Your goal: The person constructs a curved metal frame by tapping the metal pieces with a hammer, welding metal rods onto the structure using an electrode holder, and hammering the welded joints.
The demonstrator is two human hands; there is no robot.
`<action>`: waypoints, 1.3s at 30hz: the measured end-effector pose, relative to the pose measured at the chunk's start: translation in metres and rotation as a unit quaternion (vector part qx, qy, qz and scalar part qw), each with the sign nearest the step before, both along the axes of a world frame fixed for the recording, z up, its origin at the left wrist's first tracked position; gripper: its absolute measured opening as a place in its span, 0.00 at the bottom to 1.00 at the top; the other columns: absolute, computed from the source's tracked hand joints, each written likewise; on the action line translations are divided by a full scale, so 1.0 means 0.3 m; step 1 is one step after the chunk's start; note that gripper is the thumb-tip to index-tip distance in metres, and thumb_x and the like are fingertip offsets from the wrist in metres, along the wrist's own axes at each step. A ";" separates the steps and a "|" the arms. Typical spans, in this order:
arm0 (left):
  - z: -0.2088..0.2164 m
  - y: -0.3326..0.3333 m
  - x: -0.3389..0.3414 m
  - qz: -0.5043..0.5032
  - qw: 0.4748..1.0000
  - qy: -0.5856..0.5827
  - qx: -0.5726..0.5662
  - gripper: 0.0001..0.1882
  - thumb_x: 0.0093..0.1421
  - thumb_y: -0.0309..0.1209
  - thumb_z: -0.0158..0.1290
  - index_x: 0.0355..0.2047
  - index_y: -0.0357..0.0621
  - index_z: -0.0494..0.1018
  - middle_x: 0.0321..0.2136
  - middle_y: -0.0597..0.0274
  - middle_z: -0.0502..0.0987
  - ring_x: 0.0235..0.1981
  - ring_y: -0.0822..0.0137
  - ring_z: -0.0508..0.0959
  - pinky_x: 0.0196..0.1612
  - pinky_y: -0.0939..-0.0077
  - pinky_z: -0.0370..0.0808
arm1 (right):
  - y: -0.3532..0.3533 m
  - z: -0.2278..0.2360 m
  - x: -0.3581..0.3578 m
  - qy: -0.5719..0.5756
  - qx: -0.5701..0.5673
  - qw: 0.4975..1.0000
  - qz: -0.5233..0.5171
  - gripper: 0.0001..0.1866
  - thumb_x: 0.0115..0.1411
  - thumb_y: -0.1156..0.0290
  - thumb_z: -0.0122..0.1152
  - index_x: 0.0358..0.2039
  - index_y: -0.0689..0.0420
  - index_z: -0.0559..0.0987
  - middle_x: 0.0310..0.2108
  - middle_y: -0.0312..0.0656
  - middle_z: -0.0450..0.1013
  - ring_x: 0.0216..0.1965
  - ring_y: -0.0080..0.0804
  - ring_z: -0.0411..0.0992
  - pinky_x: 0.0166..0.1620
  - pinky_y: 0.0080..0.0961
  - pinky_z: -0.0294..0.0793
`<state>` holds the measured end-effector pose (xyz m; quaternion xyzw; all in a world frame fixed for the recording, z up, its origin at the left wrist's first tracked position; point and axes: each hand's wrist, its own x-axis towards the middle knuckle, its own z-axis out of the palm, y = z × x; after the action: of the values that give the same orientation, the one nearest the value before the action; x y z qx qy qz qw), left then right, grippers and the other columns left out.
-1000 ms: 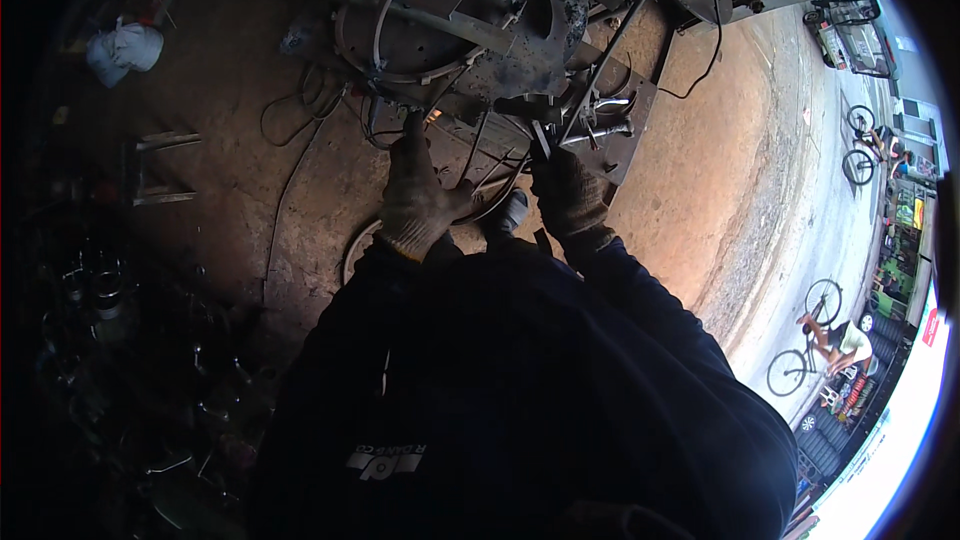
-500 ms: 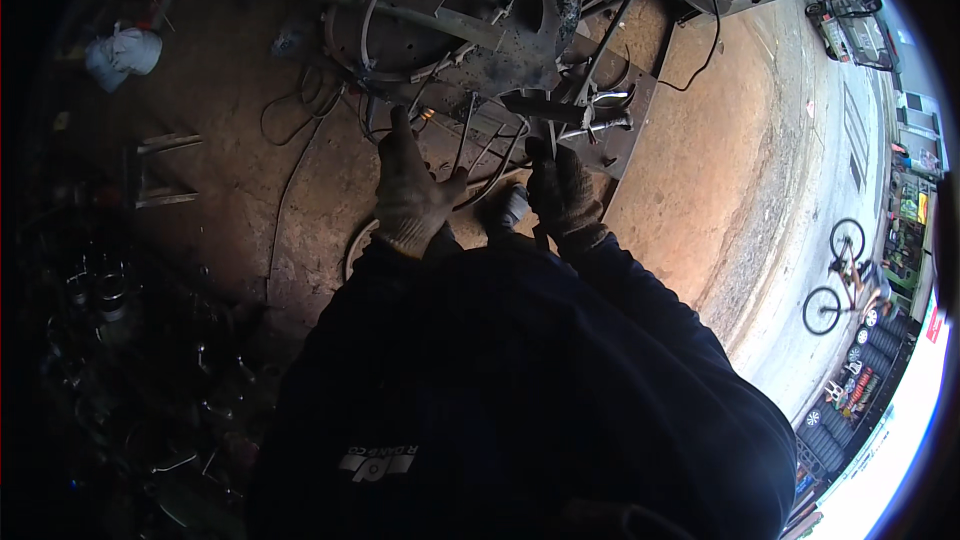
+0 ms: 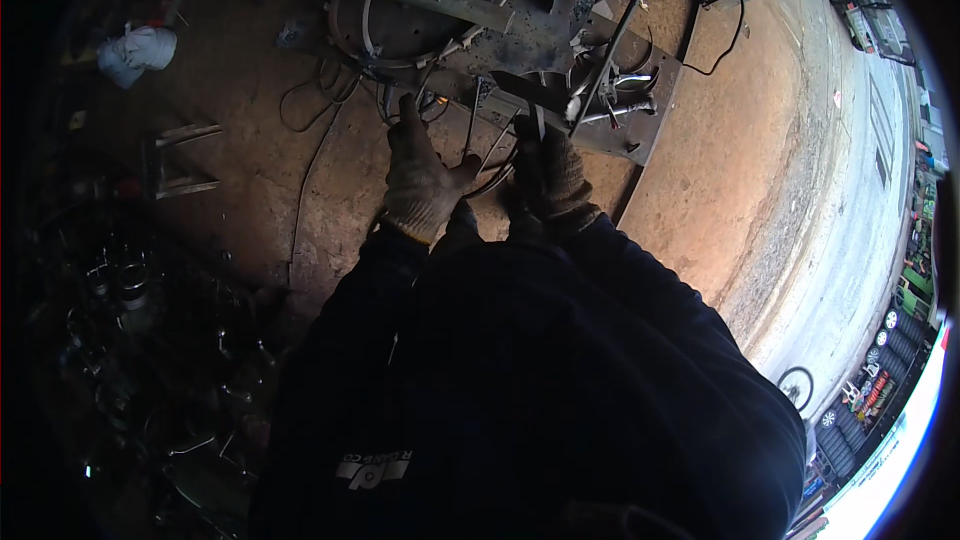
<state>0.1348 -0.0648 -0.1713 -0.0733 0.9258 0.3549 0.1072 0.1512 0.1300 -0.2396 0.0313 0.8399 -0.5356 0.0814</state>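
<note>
My right hand (image 3: 550, 175), in a dark work glove, is closed on a hammer (image 3: 530, 92). Its long dark head lies crosswise beyond my fingers, on a pale metal shaft. To the left, my left hand (image 3: 420, 175), in a greyish glove, is open with thumb and forefinger apart, and nothing shows in it. Beyond both hands is a dark steel workpiece (image 3: 490, 45), a plate with a curved ring (image 3: 372, 0) and flat bars on it. The hammer head is by its near edge; whether they touch, I cannot tell.
Pliers-like tools (image 3: 625, 112) lie on a metal sheet (image 3: 655, 90) at the right. Cables (image 3: 310, 170) trail over the brown floor. A small metal frame (image 3: 185, 160) and a white cloth bundle (image 3: 137, 52) are at the left. Dark metal parts (image 3: 130, 285) crowd the lower left. A road (image 3: 810, 240) runs along the right.
My right hand and the hammer have shifted slightly left, closer to my left hand. The view has shifted a little. The bicycle on the road has passed toward the lower right.
</note>
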 end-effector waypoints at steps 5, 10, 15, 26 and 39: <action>0.040 0.004 -0.002 0.012 0.999 -0.041 0.014 0.64 0.47 0.36 0.72 0.73 0.46 0.36 0.58 0.35 0.60 0.58 0.40 0.69 0.59 0.52 0.74 | 0.001 -0.019 -0.007 0.052 0.115 0.992 0.009 0.18 0.70 0.58 0.52 0.53 0.56 0.72 0.36 0.57 0.76 0.39 0.62 0.75 0.39 0.53 0.73; 0.030 0.007 -0.005 0.010 0.999 -0.038 0.010 0.65 0.47 0.36 0.72 0.73 0.46 0.36 0.57 0.35 0.60 0.59 0.40 0.69 0.58 0.52 0.75 | 0.009 -0.037 -0.003 0.071 0.082 0.994 -0.010 0.16 0.70 0.58 0.53 0.49 0.57 0.73 0.36 0.56 0.76 0.39 0.61 0.75 0.38 0.52 0.74; 0.028 0.006 -0.011 0.006 0.999 -0.040 0.002 0.65 0.47 0.36 0.72 0.74 0.46 0.36 0.56 0.36 0.61 0.58 0.40 0.70 0.57 0.53 0.76 | 0.005 0.005 -0.018 0.008 0.050 0.998 -0.026 0.15 0.70 0.59 0.53 0.46 0.58 0.74 0.36 0.56 0.76 0.40 0.60 0.76 0.39 0.51 0.74; 0.026 -0.001 -0.008 0.016 0.999 -0.039 0.027 0.65 0.46 0.37 0.72 0.74 0.47 0.37 0.56 0.37 0.61 0.57 0.41 0.70 0.56 0.54 0.76 | 0.010 -0.032 0.000 0.085 0.139 0.986 0.025 0.16 0.69 0.57 0.54 0.45 0.58 0.74 0.38 0.57 0.76 0.41 0.61 0.75 0.41 0.55 0.74; 0.041 0.006 0.005 0.018 0.998 -0.050 0.025 0.66 0.46 0.36 0.73 0.74 0.47 0.36 0.57 0.37 0.61 0.58 0.43 0.70 0.56 0.54 0.76 | 0.015 -0.039 -0.020 0.012 0.095 0.995 0.013 0.15 0.71 0.57 0.52 0.45 0.57 0.73 0.34 0.57 0.76 0.37 0.61 0.75 0.37 0.53 0.73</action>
<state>0.1362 -0.0631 -0.1590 -0.1047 0.9085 0.3761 0.1491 0.1453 0.1343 -0.2512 0.0220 0.8884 -0.4524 0.0750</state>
